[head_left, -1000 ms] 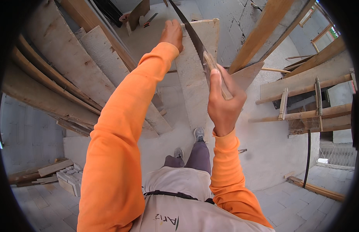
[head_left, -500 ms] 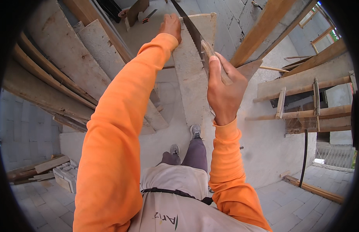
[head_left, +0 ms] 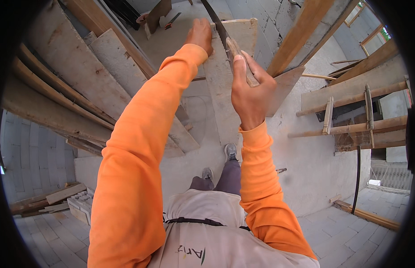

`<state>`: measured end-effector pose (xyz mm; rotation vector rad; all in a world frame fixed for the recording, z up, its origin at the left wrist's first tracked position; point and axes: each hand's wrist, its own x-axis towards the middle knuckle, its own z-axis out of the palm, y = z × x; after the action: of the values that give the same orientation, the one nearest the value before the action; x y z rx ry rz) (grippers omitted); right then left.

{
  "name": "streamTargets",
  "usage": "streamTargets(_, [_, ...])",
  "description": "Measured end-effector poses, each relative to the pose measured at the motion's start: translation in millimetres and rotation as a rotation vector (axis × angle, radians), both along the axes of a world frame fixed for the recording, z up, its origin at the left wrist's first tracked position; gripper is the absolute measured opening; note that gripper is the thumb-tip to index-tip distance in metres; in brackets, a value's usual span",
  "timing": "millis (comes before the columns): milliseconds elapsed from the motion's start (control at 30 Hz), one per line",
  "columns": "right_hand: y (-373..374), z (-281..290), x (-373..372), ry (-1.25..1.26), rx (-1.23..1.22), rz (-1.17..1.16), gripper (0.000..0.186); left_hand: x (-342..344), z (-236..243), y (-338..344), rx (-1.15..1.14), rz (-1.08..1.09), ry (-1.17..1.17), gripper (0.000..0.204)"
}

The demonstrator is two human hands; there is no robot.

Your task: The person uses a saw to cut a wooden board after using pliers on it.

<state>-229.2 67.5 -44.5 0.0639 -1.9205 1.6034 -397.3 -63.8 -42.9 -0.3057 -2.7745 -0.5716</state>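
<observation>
A handsaw is in my right hand [head_left: 254, 91], whose fingers are wrapped round the wooden handle [head_left: 244, 64] with the thumb along its top. Its dark toothed blade [head_left: 220, 27] points away from me and crosses the upper part of a long, pale, worn board [head_left: 221, 96]. My left hand [head_left: 201, 36] is closed on the board's left edge, beside the blade; its fingertips are partly hidden. Below, the board stretches back toward my shoes. Where the teeth meet the wood is too small to make out.
Large planks [head_left: 78, 58] lean along the left side. A wooden post [head_left: 301, 35] slants at the upper right, with a wooden ladder [head_left: 350, 123] below it. Grey blocks [head_left: 82, 205] and wood scraps lie at the lower left. Another hand tool [head_left: 173, 20] lies beyond my left hand.
My right hand and the saw have shifted slightly forward and left along the cut line. The left hand stays at the board's edge. The whole view has shifted a little.
</observation>
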Motion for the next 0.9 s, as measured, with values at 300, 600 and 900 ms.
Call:
streamTargets(300, [9.4, -63.8, 98.1, -0.021, 0.128, -0.090, 0.033, -2.5, -6.0, -24.3, 0.003, 0.052, -0.013, 0.073])
streamTargets(600, [-1.0, -44.0, 99.2, -0.107, 0.052, -0.019, 0.034, -2.9, -7.9, -29.4, -0.043, 0.074, 0.020, 0.074])
streamTargets(900, [-2.9, -1.6, 5.3, -0.019, 0.042, 0.005, 0.030, 3.8, -8.8, -18.2, -0.033, 0.077, 0.063, 0.074])
